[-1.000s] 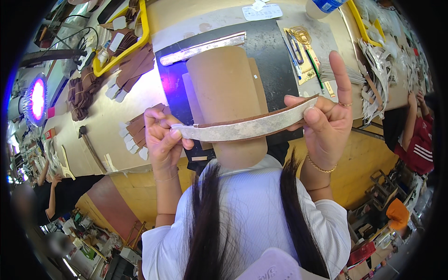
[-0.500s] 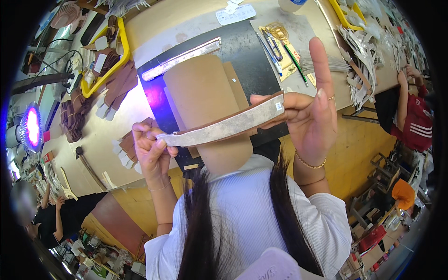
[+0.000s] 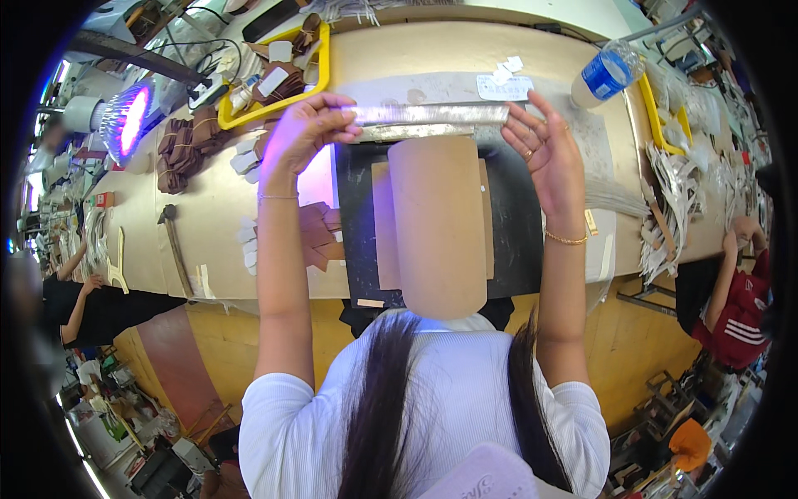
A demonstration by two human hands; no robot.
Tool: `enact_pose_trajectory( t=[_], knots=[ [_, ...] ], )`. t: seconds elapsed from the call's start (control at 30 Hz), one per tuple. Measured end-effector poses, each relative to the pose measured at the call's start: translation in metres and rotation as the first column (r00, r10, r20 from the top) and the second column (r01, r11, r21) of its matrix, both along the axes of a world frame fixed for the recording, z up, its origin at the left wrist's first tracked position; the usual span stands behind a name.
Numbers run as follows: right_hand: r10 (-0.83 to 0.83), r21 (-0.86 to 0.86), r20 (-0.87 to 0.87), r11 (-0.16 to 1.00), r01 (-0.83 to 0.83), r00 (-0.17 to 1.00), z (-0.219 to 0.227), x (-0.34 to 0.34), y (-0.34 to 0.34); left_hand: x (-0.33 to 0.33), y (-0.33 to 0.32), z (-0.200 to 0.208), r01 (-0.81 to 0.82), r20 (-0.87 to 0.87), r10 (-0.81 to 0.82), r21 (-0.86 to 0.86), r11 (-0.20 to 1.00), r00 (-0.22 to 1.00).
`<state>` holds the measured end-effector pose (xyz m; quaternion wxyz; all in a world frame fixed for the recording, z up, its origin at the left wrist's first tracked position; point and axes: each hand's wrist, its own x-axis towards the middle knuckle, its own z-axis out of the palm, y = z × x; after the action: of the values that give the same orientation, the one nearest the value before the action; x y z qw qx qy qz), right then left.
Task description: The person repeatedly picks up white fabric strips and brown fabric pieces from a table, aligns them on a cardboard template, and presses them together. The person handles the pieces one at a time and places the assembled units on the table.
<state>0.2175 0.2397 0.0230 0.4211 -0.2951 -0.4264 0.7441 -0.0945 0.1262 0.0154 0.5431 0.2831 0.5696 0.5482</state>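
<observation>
A long narrow silvery-grey strip (image 3: 428, 115) stretches level between my two hands, at the far side of a black board. Its left end is pinched in the fingers of my left hand (image 3: 309, 131). At the other end, the fingertips of my right hand (image 3: 549, 154) hold the strip, its other fingers loosely spread. Just below the strip lies a second pale flat bar (image 3: 411, 131), partly covered. A tan rounded form (image 3: 436, 224) rests on the black board (image 3: 519, 224), between my forearms, with flat brown pieces under its sides.
At left a lit lamp (image 3: 129, 123) shines over a yellow basket (image 3: 322, 62) of brown pieces. A hammer (image 3: 170, 241) and brown cut pieces (image 3: 316, 234) lie on the table. A bottle (image 3: 607, 75) and whitish strips (image 3: 665, 200) stand to the right. Other people sit at both sides.
Both hands have moved away from my body, carrying the strip past the tan form to the far side of the board. The strip has gone from slanted and bowed to nearly level.
</observation>
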Motion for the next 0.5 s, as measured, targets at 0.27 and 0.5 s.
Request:
enact_pose_trajectory(
  t=[0.27, 0.5],
  knots=[
    [-0.205, 0.164, 0.27, 0.972, 0.165, 0.941, -0.025, 0.035, -0.013, -0.017, -0.037, -0.029, -0.224, -0.393, 0.16, -0.122, 0.967, 0.905],
    [-0.489, 0.515, 0.59, 0.841, 0.167, 0.643, -0.033, 0.119, -0.012, -0.135, -0.123, -0.081, -0.713, -0.881, 0.297, -0.062, 0.698, 0.368]
  ],
)
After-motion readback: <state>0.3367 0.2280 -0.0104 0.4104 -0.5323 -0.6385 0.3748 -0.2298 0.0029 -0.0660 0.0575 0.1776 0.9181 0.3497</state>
